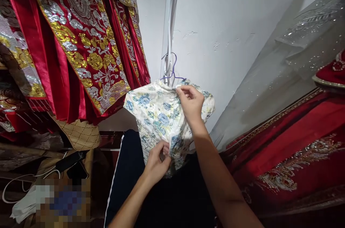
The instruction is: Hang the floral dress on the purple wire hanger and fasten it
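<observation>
A short-sleeved white shirt (153,109) with blue and yellow flowers hangs in front of me on a purple hanger (173,68). The hanger's hook is at a pale vertical strap or pole (169,27) by the wall. My right hand (190,102) pinches the shirt at the neckline, right of its centre. Lower down, my left hand (158,158) has its fingers closed on the shirt's front, near the middle line. The fabric between the two hands is slightly creased.
Red garments (81,41) with gold and silver embroidery hang at the left. At the right are a sheer sparkling fabric (269,73) and red beaded clothing (296,142). A stool or small table with a white cable (20,177) stands at lower left, partly pixelated.
</observation>
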A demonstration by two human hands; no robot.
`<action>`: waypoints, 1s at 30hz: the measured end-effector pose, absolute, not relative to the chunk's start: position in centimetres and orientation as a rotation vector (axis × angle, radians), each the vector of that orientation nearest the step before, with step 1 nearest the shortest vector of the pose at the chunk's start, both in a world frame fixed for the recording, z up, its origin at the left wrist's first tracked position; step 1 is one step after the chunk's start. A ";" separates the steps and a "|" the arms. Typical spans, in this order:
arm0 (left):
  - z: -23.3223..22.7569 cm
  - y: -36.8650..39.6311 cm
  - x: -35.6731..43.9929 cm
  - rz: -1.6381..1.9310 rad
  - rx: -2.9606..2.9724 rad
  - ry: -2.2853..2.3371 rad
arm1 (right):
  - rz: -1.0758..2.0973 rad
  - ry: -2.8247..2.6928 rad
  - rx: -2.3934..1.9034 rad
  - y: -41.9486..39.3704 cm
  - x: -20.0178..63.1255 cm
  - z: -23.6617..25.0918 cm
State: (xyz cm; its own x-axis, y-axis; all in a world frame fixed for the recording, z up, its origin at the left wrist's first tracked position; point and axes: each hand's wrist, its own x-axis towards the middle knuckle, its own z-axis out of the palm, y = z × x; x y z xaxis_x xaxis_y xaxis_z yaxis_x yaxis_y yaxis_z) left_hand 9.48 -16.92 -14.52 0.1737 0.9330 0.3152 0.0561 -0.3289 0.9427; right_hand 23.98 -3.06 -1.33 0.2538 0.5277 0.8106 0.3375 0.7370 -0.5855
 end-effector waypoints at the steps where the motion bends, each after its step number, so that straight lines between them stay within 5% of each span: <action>1: -13.3 -15.9 9.3 1.322 1.600 0.967 | 0.160 -1.349 -0.787 -3.5 23.9 -1.4; 6: -4.1 -9.6 8.2 1.691 1.837 0.786 | 0.131 -1.402 -0.735 -5.0 24.1 -0.7; 10: 1.3 -5.2 8.3 1.587 2.049 0.719 | 0.029 -1.459 -0.734 -5.2 24.6 -0.1; 22: 1.0 -3.7 8.6 1.596 1.979 0.831 | -0.088 -1.876 -0.736 -3.5 26.2 -3.1; 30: 4.0 -3.8 6.5 1.800 1.818 0.650 | 0.160 -2.099 -0.834 -3.7 26.6 -8.1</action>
